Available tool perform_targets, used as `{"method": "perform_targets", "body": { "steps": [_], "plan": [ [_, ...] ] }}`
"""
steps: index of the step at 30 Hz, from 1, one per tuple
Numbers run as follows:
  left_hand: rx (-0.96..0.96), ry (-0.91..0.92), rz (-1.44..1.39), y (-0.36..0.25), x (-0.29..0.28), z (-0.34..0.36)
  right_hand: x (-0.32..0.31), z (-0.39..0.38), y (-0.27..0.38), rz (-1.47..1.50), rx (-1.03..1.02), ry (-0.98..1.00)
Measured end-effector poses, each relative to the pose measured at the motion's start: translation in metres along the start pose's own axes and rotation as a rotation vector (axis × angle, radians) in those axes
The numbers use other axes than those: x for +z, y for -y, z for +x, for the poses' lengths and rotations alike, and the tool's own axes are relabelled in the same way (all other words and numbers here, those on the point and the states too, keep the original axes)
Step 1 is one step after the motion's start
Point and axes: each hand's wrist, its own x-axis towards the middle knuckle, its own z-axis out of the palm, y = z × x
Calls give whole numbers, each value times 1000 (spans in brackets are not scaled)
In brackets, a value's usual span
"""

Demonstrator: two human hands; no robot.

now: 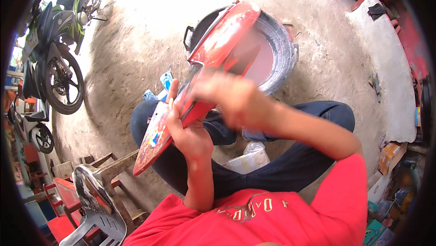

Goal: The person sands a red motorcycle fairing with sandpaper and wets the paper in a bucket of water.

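Seated on the floor (pixel 322 78) in a red shirt and dark trousers, legs folded. Holding a long red panel (pixel 227 41) slantwise in the left hand (pixel 187 139), partly closed around the narrow lower half, one finger sticking up past the panel's left side. Having the right hand (pixel 234 96) over the panel's middle, badly blurred, with fingers seemingly curled; unable to tell their exact opening, or about any tool or cloth inside the curl.

Stretching, in the panel's case, from a pointed tip beside the left thigh to a broad upper end over a round dark tub (pixel 290 48) with side handles; unable to tell about contact with the rim. Marked toward the tip with multicoloured decals (pixel 156 138). Filled, inside the tub, with cloudy pinkish-grey liquid (pixel 265 55).

Lying just beside the tub, toward the floor's left side, blue-and-white patterned pieces (pixel 166 80). Set between the legs, a white box (pixel 247 160). Parked along the floor's left edge, a dark motorbike (pixel 51 34); placed nearer the lower left corner, a grey chair (pixel 106 221). Running along the floor's right edge, a pale slab (pixel 381 78), topped near its far end by a black cloth (pixel 376 11)
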Motion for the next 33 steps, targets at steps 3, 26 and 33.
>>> {"method": "perform_targets", "body": {
  "steps": [3,26,33],
  "plan": [
    [-5,-24,-19,-3,8,-1,-5,-7,-70,-169,237,-41],
    [4,-28,49,1,11,-1,-3,-14,-72,-191,308,-14],
    [1,-35,42,0,3,0,2,-3,-9,-84,35,-31]
  ]
}}
